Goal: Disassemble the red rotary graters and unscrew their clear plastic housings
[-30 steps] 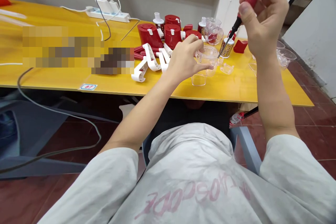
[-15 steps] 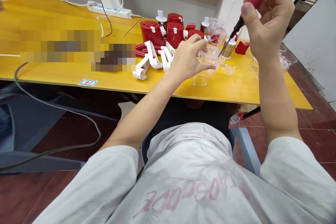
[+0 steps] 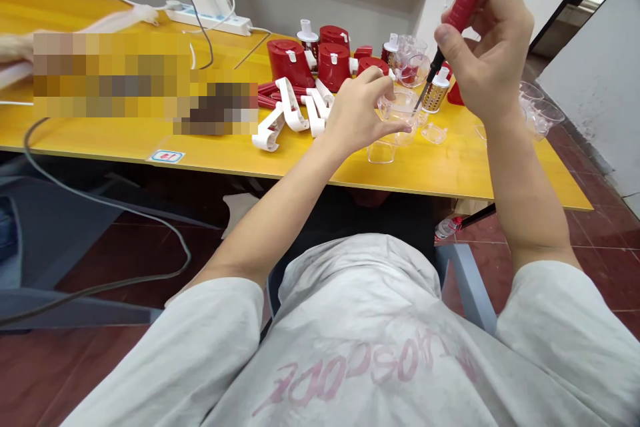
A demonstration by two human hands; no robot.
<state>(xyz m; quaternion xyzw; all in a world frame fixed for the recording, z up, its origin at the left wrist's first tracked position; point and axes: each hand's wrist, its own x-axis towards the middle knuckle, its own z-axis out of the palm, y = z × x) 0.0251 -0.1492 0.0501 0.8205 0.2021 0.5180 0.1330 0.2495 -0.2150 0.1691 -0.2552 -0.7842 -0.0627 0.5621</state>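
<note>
My left hand (image 3: 363,110) grips a clear plastic part (image 3: 400,103), thumb on its near side and fingers over its far rim. In my right hand (image 3: 493,47) is a screwdriver (image 3: 461,10) with a red and black handle, fingers closed round it. Its shaft slants down to the left, and the tip is at the right side of the clear part; whether it touches a screw cannot be made out. A smaller clear piece (image 3: 434,133) lies just right of the held part. A perforated metal drum (image 3: 436,92) with a white stem stands behind it.
Red plastic housings (image 3: 290,61) stand behind my left hand, with white handles (image 3: 293,107) in front. Clear parts (image 3: 543,113) sit at the table's right end. A power strip (image 3: 215,19) lies at the back. Another person's hand (image 3: 17,48) shows at far left.
My right hand and the screwdriver have moved left and slightly down, the shaft now steeper. My left hand stays on the clear part. Another person's hand has come in at far left.
</note>
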